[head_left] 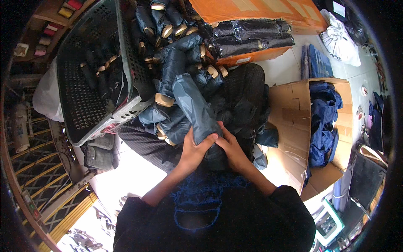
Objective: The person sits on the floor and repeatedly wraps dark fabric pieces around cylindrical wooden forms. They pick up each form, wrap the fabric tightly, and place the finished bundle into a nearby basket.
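In front of my body I hold a dark blue-grey folded umbrella [191, 98] in smooth fabric, slanting away to the upper left. My left hand [194, 147] is wrapped round its near end, thumb on top. My right hand [229, 145] grips the same end from the right, its fingers partly hidden. Just beyond lies a pile of similar folded umbrellas [171, 65], several showing beige handle ends such as this handle [164, 100]. The held one's far end rests over or just above the pile; I cannot tell which.
At left a dark perforated basket [86, 113] contains more rolled pieces with beige ends. An open orange carton [252, 10] with black plastic-wrapped bundles [252, 37] stands at the back. To the right, a brown cardboard box [289, 126] holds crumpled navy fabric [323, 122].
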